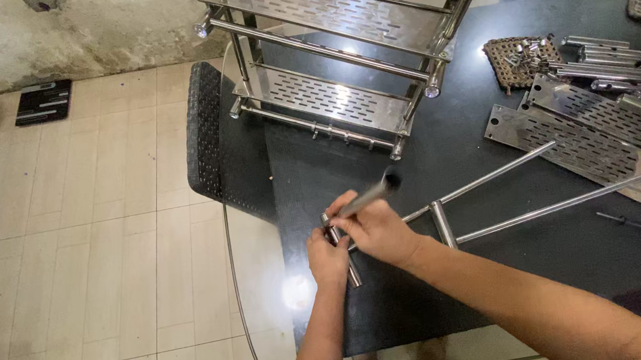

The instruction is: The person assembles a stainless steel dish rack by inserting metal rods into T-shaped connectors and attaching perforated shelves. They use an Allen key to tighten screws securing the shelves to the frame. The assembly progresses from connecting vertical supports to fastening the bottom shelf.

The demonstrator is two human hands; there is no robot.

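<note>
at the far left a flat black bathroom scale point(43, 102) lies on the pale tiled floor point(90, 252), well apart from everything in hand. moving right, a black woven chair point(204, 133) stands tucked against the edge of the dark glass-topped desk point(504, 264), and behind it an assembled two-tier rack of shiny perforated steel shelves point(336, 59) stands upright on the desk's far part. nearer the camera, the left hand point(329, 257) is closed around a short polished steel tube point(342, 251), whose long axis runs from the desk's near edge away from the person, tilted slightly to the left. just to its right, touching it, the right hand point(377, 229) is clamped on a slim dark-handled screwdriver point(370, 195), whose shaft slants up and to the right, its working end pointing down toward the top of the short tube; the exact contact is hidden by the fingers. the short tube forms the left end of a partly built frame of two long steel rods point(513, 195), which stretch away to the right across the desk, nearly at right angles to the tube, joined by a second short crosspiece point(443, 224). so the frame lies to the right of both hands, and the right hand is the nearer to its length. further right, loose perforated steel shelf plates point(594, 135) and spare tubes lie stacked, with a small woven mat of screws point(518, 60) behind them.
</note>
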